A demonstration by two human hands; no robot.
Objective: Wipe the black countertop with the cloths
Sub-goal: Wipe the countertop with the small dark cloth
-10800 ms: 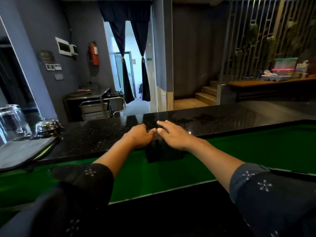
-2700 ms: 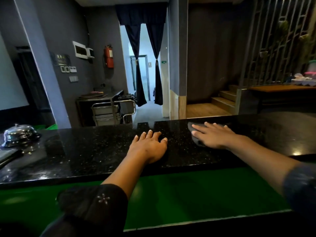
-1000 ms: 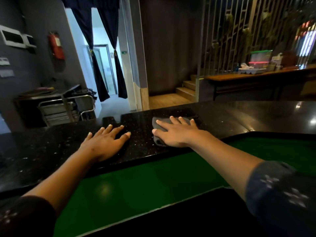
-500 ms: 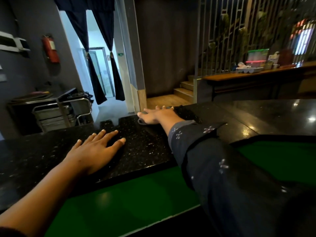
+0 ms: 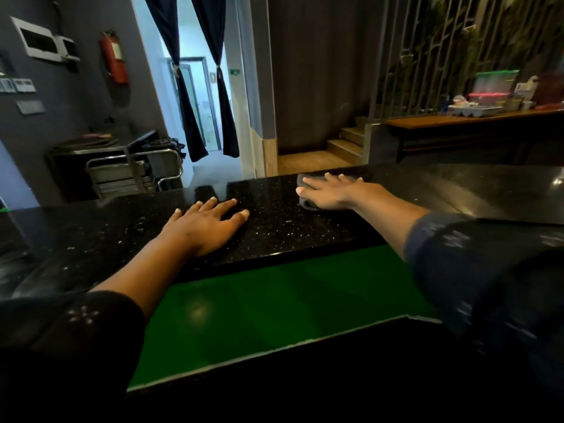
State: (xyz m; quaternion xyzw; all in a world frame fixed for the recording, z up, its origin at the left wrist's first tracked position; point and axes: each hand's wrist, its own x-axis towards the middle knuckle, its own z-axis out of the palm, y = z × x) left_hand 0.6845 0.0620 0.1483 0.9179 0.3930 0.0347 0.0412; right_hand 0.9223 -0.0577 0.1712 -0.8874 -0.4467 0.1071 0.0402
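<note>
Here, cloth [image 5: 306, 182] flat beneath right hand [image 5: 331, 193], countertop [image 5: 290, 222]

Most of the grey cloth [image 5: 305, 182] lies hidden under the right hand [image 5: 331, 193]; only its left end and a sliver past the fingertips show. Whether anything lies under the flat left hand [image 5: 205, 226] cannot be told. The black countertop [image 5: 290, 221] runs out of view at both sides. The sleeves [image 5: 488, 270] are cut off at the bottom edge. The boxes [image 5: 496, 87] on the far wooden shelf are blurred, their contents unreadable
</note>
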